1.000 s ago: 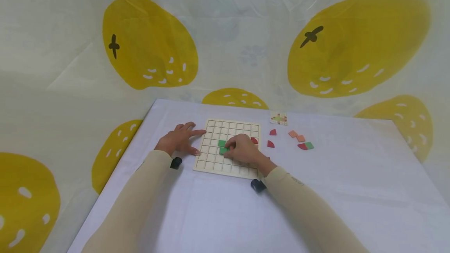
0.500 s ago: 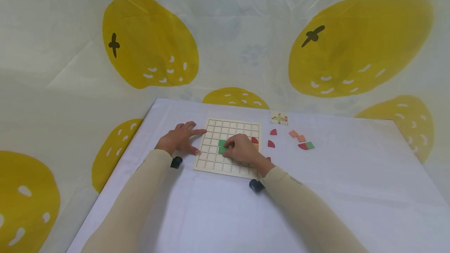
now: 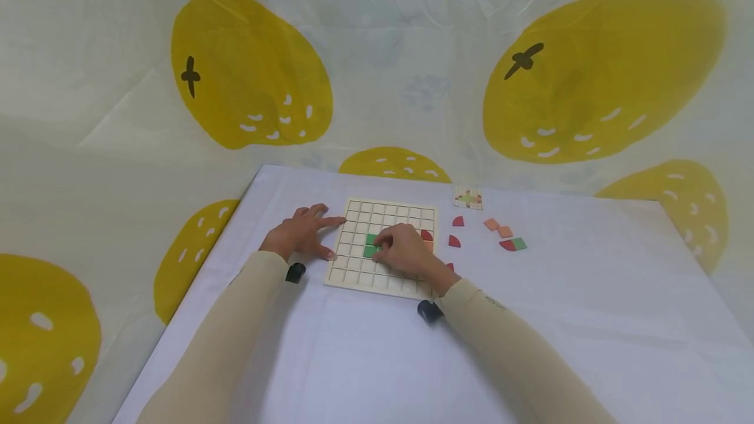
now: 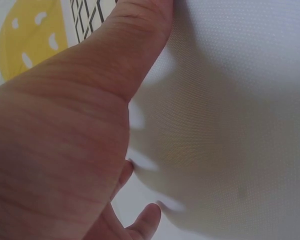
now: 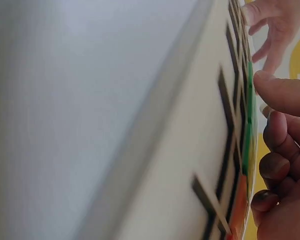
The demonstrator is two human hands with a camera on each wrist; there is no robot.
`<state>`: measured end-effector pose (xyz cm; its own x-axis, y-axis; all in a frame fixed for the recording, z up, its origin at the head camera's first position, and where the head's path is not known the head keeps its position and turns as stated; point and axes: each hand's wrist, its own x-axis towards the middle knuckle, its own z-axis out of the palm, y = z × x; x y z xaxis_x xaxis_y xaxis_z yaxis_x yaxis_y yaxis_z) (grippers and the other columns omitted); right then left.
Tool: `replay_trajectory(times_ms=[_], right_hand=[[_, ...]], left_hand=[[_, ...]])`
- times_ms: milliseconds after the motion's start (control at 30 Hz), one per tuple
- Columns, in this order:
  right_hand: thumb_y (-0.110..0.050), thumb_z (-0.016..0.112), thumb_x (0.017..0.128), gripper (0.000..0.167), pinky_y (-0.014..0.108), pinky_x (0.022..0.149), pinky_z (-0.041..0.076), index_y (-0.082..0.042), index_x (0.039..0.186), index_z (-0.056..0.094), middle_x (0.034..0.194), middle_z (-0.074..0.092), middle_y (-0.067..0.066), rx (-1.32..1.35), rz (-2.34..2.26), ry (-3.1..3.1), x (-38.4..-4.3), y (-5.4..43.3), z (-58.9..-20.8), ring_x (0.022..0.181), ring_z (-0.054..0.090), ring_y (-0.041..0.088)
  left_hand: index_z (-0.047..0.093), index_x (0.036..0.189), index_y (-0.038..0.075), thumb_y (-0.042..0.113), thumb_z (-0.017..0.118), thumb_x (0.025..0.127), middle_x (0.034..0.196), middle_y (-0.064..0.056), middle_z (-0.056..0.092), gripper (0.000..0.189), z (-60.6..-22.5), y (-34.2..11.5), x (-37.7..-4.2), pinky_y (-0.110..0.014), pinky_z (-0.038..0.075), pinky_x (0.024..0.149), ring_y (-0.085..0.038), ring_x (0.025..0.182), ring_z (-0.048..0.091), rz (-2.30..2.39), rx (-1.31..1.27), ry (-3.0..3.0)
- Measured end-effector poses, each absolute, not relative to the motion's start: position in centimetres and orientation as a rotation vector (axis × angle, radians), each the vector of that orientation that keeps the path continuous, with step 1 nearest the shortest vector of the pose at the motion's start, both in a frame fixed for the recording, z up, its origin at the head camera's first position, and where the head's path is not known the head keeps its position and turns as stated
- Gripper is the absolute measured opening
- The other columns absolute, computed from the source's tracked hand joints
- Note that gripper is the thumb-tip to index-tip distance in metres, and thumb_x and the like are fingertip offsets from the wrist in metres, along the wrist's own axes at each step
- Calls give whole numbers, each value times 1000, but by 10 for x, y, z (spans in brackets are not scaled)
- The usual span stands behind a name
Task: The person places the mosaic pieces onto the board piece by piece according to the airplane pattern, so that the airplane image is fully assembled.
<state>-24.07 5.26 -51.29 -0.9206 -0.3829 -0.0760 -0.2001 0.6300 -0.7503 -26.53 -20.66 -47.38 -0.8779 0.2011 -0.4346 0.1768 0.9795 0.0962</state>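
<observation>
A pale wooden grid board [image 3: 353,273] lies on the white cloth. My left hand [image 3: 300,231] is spread at its left edge, index fingertip and thumb tip touching the rim; the left wrist view shows the back of this hand [image 4: 65,125] close up. Over the middle of the board, my right hand [image 3: 406,248] has its thumb and curled index finger at the right side of a green square tile [image 3: 369,251], partly hidden by them. Just above it sits another green tile [image 3: 371,239]. In the right wrist view, the thumb [image 5: 280,92] is close against the green tiles [image 5: 248,100].
On the board's right side are a red quarter-circle piece [image 3: 427,235] and an orange tile [image 3: 429,247]. Loose red pieces [image 3: 458,222], orange squares [image 3: 504,231] and a green tile [image 3: 519,243] lie right of the board. A pattern card [image 3: 468,198] stands behind them.
The lower green tile has slid slightly left, lining up beneath the upper one, with my right fingertips following. The orange tile shows more beside the right hand. My left hand stays put.
</observation>
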Motion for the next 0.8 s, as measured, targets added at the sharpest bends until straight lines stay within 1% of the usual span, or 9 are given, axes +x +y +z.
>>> replay_trajectory(times_ms=[133, 233, 367, 533, 633, 733, 800], right_hand=[[-20, 83, 88, 16, 28, 75, 48, -15, 103, 82, 81, 66, 0, -502, -1190, 2635, -243, 65, -510, 85, 59, 17], [-17, 82, 87, 14, 27, 75, 47, -13, 101, 82, 81, 66, 1, -534, -1201, 2646, -245, 79, -508, 85, 58, 18], [-14, 82, 87, 16, 28, 74, 48, -11, 103, 82, 85, 68, 4, -530, -1228, 2630, -248, 102, -506, 85, 59, 20], [-15, 80, 91, 15, 28, 76, 50, -16, 106, 83, 96, 72, 2, -442, -1180, 2635, -251, 138, -507, 92, 58, 21], [-16, 78, 92, 15, 29, 75, 49, -16, 106, 83, 97, 73, 3, -415, -1125, 2672, -250, 161, -506, 91, 57, 22], [-14, 76, 92, 17, 29, 74, 49, -14, 108, 83, 95, 74, 4, -411, -1087, 2710, -248, 184, -504, 88, 57, 23], [-14, 76, 93, 17, 29, 76, 48, -15, 109, 82, 97, 75, 4, -407, -1047, 2742, -247, 198, -505, 91, 56, 23]], left_hand=[[29, 160, 52, 60, 82, 80, 176, -5, 15, 96, -475, -206, -267, -71, 39, 116, -42, 158, 20, 74, 260, 2664], [29, 160, 53, 60, 83, 80, 176, -4, 14, 96, -475, -207, -268, -70, 40, 116, -41, 158, 19, 82, 255, 2666], [29, 160, 53, 58, 83, 80, 176, -4, 14, 96, -476, -208, -269, -70, 40, 115, -42, 159, 19, 89, 253, 2670], [29, 160, 52, 58, 83, 81, 176, -4, 13, 97, -478, -208, -269, -71, 40, 115, -43, 159, 18, 97, 254, 2661], [29, 160, 52, 58, 83, 81, 176, -4, 13, 96, -478, -207, -269, -70, 40, 115, -43, 158, 19, 97, 262, 2663], [29, 161, 51, 57, 83, 81, 176, -5, 14, 96, -475, -205, -267, -70, 40, 115, -43, 158, 20, 94, 252, 2664], [29, 161, 51, 57, 83, 81, 176, -5, 15, 96, -474, -203, -266, -71, 40, 115, -43, 158, 20, 85, 243, 2663]])
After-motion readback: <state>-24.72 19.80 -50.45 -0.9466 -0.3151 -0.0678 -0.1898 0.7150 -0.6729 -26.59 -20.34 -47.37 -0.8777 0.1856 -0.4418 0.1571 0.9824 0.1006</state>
